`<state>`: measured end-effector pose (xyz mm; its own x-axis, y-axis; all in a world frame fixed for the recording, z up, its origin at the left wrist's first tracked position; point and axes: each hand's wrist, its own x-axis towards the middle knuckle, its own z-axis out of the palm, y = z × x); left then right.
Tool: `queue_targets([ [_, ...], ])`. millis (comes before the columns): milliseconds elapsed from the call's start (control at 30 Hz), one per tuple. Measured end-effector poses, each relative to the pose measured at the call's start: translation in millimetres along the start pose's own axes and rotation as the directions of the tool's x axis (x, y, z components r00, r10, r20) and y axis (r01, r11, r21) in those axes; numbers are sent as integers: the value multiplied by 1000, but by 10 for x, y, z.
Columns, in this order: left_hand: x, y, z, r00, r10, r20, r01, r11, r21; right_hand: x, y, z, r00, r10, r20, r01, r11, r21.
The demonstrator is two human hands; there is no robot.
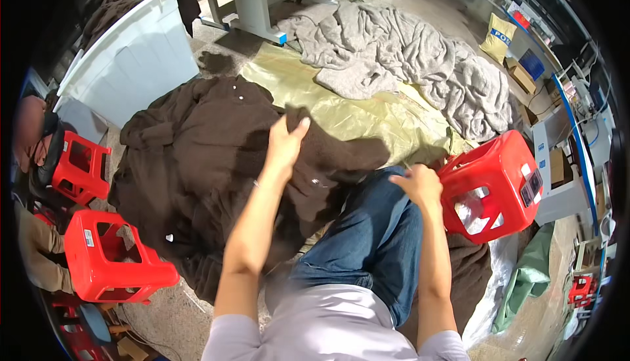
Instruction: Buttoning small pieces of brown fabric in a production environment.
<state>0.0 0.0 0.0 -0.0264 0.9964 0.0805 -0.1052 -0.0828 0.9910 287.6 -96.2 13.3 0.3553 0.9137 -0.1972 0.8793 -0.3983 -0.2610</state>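
Note:
A large heap of dark brown fleece cloth (190, 144) is spread over the floor in front of me and to my left. My left hand (286, 144) grips a fold of it near the far edge, with the thumb on top. From that fold a flap of brown cloth stretches right, toward my knee. Small white bits dot the heap. My right hand (421, 185) is beside my knee with its fingers curled. A tiny thin tip shows at its fingers, too small to name. Close to that hand, a red plastic stool (502, 187) lies tipped over.
Ahead are a yellow plastic sheet (351, 117) and a pile of grey-beige fleece (407, 53). A white bin (134, 53) holds more brown cloth. At left are red stools (108, 259) and part of another person (39, 249). Workbenches (567, 141) line the right.

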Motion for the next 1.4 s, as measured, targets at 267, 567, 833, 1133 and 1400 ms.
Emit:
queue_targets([
  [267,-135,1191,367,600,66,797,-238,966,99,-64,-680,-390,682,-581,-444,663,234,712],
  [567,-458,-40,257,766,625,-152,-333,588,737,5,-1363,-875,605,-408,-683,796,294,529],
  [833,-1244,-1247,702,925,-354,-135,307,909,-282,-248,-1898,-1512,338,-263,-903,926,263,270],
  [1133,-127,-1162,1092,897,155,-414,-210,973,-90,-701,-1756,-2347,178,-244,-953,948,302,100],
  [1400,658,-977,280,834,437,-337,-394,899,192,-729,-752,-3008,340,-232,-911,940,123,319],
])
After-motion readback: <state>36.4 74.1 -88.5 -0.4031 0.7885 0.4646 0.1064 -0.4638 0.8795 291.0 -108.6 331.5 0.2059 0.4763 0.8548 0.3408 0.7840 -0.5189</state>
